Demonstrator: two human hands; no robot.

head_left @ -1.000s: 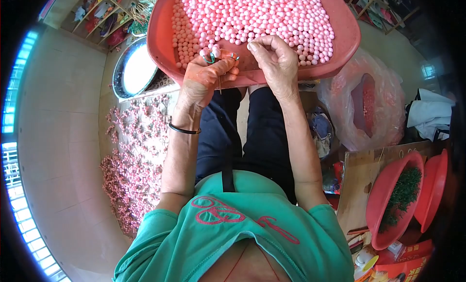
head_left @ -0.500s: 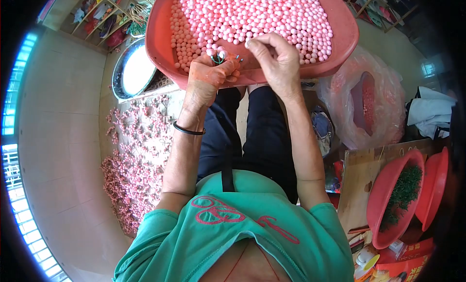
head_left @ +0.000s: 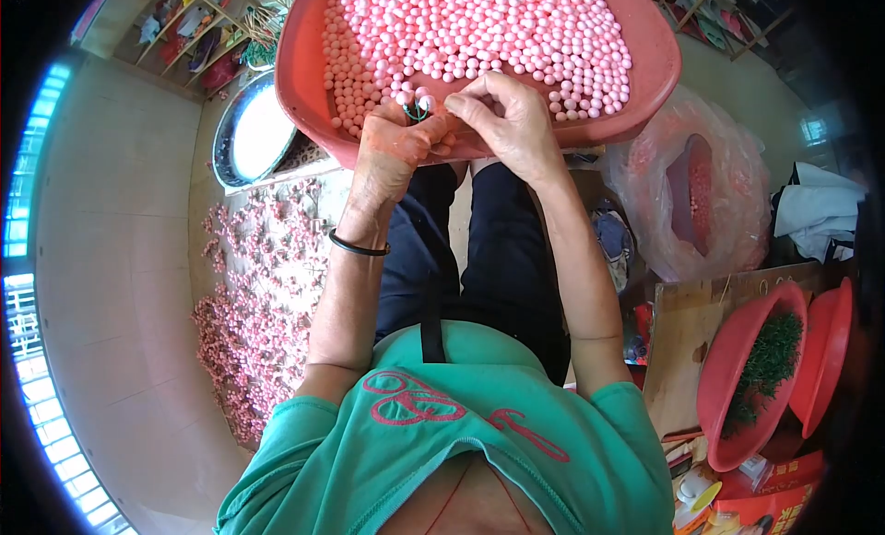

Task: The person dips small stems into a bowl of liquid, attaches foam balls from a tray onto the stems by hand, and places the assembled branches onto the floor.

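The green wire stem [head_left: 417,111] is sitting at the near rim of the red basin [head_left: 304,93], pinched in the left hand [head_left: 398,141]. The right hand [head_left: 502,120] is pressing a pink bead [head_left: 452,102] between thumb and forefinger against the stem's tip. Judging by this, a bead is being fitted; seating it calls for a steady push.

The red basin [head_left: 313,93] heaped with pink beads [head_left: 498,28] fills the room ahead of both hands. To the left, finished bead sprigs [head_left: 253,295] cover the floor [head_left: 120,258], bare beyond them. To the right, a plastic bag [head_left: 696,194] and a basin of green stems [head_left: 751,378] crowd in.
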